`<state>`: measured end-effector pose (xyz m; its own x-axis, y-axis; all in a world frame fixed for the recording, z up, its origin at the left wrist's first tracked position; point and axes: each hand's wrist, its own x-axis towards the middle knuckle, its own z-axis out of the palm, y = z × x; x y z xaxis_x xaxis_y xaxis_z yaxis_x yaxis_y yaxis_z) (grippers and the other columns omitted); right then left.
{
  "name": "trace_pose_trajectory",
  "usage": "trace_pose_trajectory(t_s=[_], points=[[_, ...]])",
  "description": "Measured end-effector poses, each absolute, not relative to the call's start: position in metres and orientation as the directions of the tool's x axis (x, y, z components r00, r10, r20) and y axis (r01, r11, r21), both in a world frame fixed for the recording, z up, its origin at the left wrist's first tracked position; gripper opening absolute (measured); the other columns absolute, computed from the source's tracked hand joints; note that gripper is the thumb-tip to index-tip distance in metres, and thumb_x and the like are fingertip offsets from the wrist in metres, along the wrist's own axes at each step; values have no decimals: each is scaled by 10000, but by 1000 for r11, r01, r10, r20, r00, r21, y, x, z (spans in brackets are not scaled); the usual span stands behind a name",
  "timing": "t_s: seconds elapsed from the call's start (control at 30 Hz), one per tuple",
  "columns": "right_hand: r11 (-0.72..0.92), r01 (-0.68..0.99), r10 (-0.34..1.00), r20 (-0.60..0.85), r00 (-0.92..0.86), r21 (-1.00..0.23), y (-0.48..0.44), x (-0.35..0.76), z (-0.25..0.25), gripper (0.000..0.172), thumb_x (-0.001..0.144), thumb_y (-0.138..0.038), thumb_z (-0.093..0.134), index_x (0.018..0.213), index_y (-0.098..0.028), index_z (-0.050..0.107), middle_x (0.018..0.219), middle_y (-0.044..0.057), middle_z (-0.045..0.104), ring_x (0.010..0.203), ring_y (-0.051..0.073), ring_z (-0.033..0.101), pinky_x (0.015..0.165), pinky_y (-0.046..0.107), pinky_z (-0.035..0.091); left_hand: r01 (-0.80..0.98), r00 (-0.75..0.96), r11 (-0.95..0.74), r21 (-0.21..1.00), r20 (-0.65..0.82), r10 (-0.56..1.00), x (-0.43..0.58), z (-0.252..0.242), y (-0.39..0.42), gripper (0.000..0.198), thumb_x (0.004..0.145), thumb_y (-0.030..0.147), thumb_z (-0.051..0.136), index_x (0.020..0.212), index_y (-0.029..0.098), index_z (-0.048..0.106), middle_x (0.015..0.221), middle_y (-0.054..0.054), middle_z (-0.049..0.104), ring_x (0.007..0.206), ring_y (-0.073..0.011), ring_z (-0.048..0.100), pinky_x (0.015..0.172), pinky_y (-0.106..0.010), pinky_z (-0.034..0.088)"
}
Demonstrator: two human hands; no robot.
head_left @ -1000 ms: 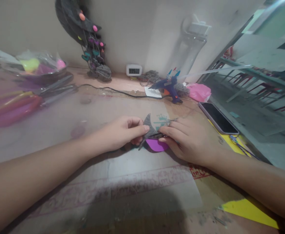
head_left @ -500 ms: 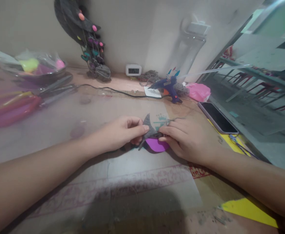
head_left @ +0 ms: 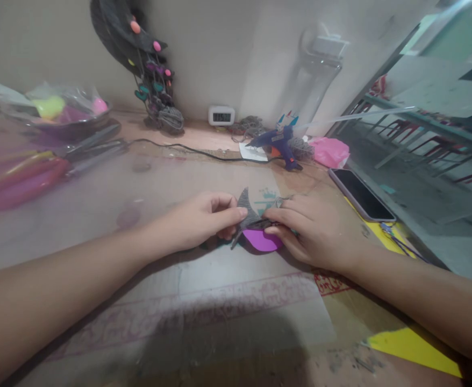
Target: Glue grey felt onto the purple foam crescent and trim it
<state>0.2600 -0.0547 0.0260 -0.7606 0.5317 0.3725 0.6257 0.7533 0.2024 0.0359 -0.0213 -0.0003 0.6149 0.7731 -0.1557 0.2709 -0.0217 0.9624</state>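
Between my hands, just above the table, is a dark grey pointed piece [head_left: 247, 205] that looks like felt or yarn-covered card, with one tip up and another down. My left hand [head_left: 215, 217] pinches its left side between thumb and fingers. My right hand [head_left: 300, 226] is closed on its right end, thumb below and index finger above; its other fingers are curled. A bright purple rounded piece [head_left: 262, 240] shows below the grey piece, partly covered by it and by my right thumb. Whether the two are joined I cannot tell.
Behind my hands lies a blue glue gun [head_left: 278, 142] with a black cord. A digital clock [head_left: 221, 115], a pink bundle [head_left: 329, 152] and a phone [head_left: 362, 194] are nearby. Scissors [head_left: 30, 169] and a bowl [head_left: 54, 126] stand left; a decorated dark crescent [head_left: 119, 27] hangs at the wall.
Both hands keep their hold. My right hand, the grey piece and the purple piece have shifted very slightly to the right.
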Motion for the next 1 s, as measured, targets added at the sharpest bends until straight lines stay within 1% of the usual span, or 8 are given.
trace_pose_trajectory(t_s=[0.23,0.4,0.6,0.73,0.9,1.0], points=[[756,624,532,371,-761,196,-55,260,26,242,933,-284,476,922,-136,667,679,51,643,620,151,541,567,275,330,260,618,-26,965,-146,773,36,-1,-22,344,882,440,532,668,173,504,592,37,549,487,-67,470,435,-183,351],[767,622,546,351,-761,155,-54,260,27,235,935,-288,477,937,-143,662,683,42,645,627,146,552,565,266,339,273,618,-29,962,-152,772,37,1,-21,339,885,424,529,661,172,496,584,40,543,477,-62,459,427,-176,345],[765,620,538,358,-764,175,-54,260,27,236,932,-274,484,929,-127,668,689,50,650,625,152,554,572,272,349,265,618,-21,964,-153,771,36,-1,-21,346,884,433,528,660,171,497,592,34,552,491,-69,472,437,-180,366],[781,608,534,355,-768,142,-54,261,26,236,930,-282,488,943,-127,666,703,51,655,639,154,560,572,271,353,268,620,-34,963,-145,771,36,-1,-21,349,883,443,527,664,172,501,591,34,550,485,-68,463,423,-176,351],[766,635,575,339,-745,97,-54,263,26,239,931,-292,492,976,-137,668,742,54,670,671,148,574,593,262,367,267,623,-31,963,-148,768,37,0,-22,346,883,437,528,661,174,496,586,36,544,472,-64,456,415,-171,349],[764,635,569,342,-748,117,-53,262,26,240,932,-296,495,964,-140,674,715,50,661,655,147,570,582,262,353,273,624,-41,961,-144,768,36,0,-22,346,884,434,528,658,173,502,590,33,550,475,-63,462,415,-168,350]])
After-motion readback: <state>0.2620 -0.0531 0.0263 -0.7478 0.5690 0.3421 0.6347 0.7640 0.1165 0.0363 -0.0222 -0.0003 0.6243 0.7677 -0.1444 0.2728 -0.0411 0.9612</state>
